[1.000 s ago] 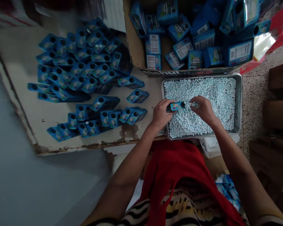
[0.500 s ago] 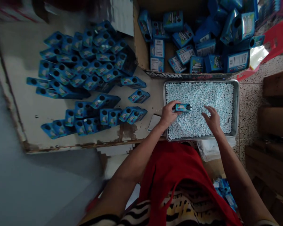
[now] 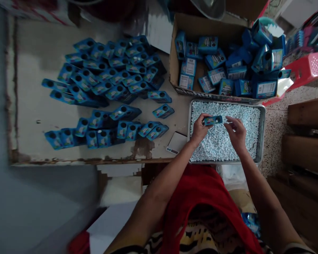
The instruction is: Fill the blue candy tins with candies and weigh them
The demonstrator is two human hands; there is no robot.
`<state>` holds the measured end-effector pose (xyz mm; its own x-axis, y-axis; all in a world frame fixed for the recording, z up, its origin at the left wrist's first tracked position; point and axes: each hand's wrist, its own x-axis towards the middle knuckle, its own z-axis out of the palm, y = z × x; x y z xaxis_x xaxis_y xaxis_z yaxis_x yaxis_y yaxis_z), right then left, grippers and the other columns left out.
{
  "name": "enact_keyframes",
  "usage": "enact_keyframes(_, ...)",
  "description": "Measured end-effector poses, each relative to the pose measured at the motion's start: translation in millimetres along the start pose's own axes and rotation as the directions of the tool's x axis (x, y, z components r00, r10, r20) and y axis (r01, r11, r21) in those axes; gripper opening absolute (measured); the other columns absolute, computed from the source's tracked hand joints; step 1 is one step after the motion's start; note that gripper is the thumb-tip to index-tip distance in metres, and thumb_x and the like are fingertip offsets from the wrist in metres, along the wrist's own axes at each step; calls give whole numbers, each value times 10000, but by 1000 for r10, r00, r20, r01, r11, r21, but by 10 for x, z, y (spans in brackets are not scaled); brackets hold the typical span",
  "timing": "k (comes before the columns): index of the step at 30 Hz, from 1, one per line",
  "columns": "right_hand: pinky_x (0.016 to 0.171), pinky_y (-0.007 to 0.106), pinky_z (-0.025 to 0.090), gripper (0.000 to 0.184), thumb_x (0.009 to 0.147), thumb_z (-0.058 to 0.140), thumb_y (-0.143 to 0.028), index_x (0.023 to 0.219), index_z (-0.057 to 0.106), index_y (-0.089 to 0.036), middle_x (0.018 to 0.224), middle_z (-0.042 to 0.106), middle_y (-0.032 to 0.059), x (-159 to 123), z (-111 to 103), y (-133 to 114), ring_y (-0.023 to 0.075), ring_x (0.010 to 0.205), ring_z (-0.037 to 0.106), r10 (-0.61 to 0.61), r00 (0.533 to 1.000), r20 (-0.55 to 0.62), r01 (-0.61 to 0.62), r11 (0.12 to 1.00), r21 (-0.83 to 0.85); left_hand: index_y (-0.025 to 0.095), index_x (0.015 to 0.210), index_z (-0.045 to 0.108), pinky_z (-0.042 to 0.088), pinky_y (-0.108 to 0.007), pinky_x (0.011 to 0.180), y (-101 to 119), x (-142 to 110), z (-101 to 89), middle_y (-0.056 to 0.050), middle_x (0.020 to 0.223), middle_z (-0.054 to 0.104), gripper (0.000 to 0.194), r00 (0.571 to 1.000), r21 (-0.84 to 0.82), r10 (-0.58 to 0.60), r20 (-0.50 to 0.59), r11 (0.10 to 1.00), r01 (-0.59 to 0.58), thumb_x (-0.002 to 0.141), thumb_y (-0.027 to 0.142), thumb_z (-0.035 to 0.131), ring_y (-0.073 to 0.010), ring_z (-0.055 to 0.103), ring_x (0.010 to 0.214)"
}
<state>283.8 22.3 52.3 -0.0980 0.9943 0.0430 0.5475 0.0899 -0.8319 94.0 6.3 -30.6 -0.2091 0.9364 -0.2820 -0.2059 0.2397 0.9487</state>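
Note:
My left hand (image 3: 199,129) is closed around a small blue candy box (image 3: 213,120) above the tray. The box lies tilted, and a round dark hole shows at its right end. My right hand (image 3: 237,133) is just to the right of that hole, its fingers curved and thumb apart; whether small candies are between the fingertips is too fine to tell. Below both hands, a metal tray (image 3: 262,141) is filled with small pale blue and white candies (image 3: 214,146).
Many similar blue boxes (image 3: 116,90) with round holes stand on the table (image 3: 31,130) at left. A cardboard carton (image 3: 214,96) behind the tray holds more boxes. A small scale (image 3: 177,143) lies left of the tray. A red plastic stool (image 3: 304,72) is at right.
The view has shifted. My right hand has come closer to the hole of the box, with its fingers drawn in a little. White candies seen at the hole earlier no longer show there.

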Motion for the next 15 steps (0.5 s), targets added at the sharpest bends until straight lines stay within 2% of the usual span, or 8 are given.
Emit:
enact_keyframes(2,807,374,630,235,1021,740,-407,1185,868,-295,1040,768,57,83,94,-126,207,876,715,-76,997,14,76,997,12,243,1117,702,622,-347,994,107,-30,-38,-52,1176,777,396,1000,43,26,17,999,-26,781,225,911,-236,760,1121)
enact_keyframes(4,796,381,615,209,997,774,-427,1116,878,-291,980,765,52,121,195,-197,210,847,697,-76,996,38,74,996,53,250,1161,713,619,-380,1041,259,-168,-203,-69,1215,778,391,998,154,62,2,986,-62,811,236,886,-253,757,1159)
enact_keyframes(7,793,386,617,263,965,805,-517,1064,853,-279,940,783,44,168,277,-220,221,837,711,61,994,90,-74,985,156,265,1209,713,613,-436,1086,482,-667,-670,-75,1208,770,377,988,354,85,-126,935,-35,859,312,846,-273,753,1155)
enact_keyframes(9,799,391,616,277,964,780,-538,990,825,-266,927,800,46,309,250,-209,233,843,725,101,993,67,-110,983,149,276,1220,697,630,-468,1065,540,-1167,-1087,-68,1184,752,401,947,432,49,-318,896,99,879,434,836,-286,747,1117)
enact_keyframes(10,811,397,612,265,976,755,-516,962,813,-258,935,806,52,444,215,-205,240,854,728,73,997,37,-76,992,103,278,1236,678,638,-486,1050,525,-1429,-1312,-66,1184,737,439,899,441,14,-438,875,201,882,491,827,-291,742,1097)
enact_keyframes(12,847,415,598,206,997,702,-417,975,811,-243,978,808,75,862,140,-210,258,895,723,-68,998,2,68,995,-79,266,1209,631,635,-556,1047,400,-1873,-1760,-56,1129,700,532,737,415,-30,-675,811,412,827,568,846,-301,713,1030)
enact_keyframes(14,907,440,579,213,1001,646,-275,1115,819,-226,1071,804,108,1432,112,-234,286,983,709,-207,975,86,223,924,-310,259,1166,538,608,-625,1081,174,-2096,-2167,-39,1101,648,607,566,320,-6,-825,820,474,760,575,861,-303,683,1026)
enact_keyframes(15,949,454,566,300,967,649,-197,1223,805,-219,1155,798,128,1738,130,-246,307,1066,696,-242,952,186,299,858,-417,263,1144,488,592,-654,1099,39,-2104,-2340,-24,1083,616,630,501,280,7,-866,835,473,741,579,855,-302,671,1029)
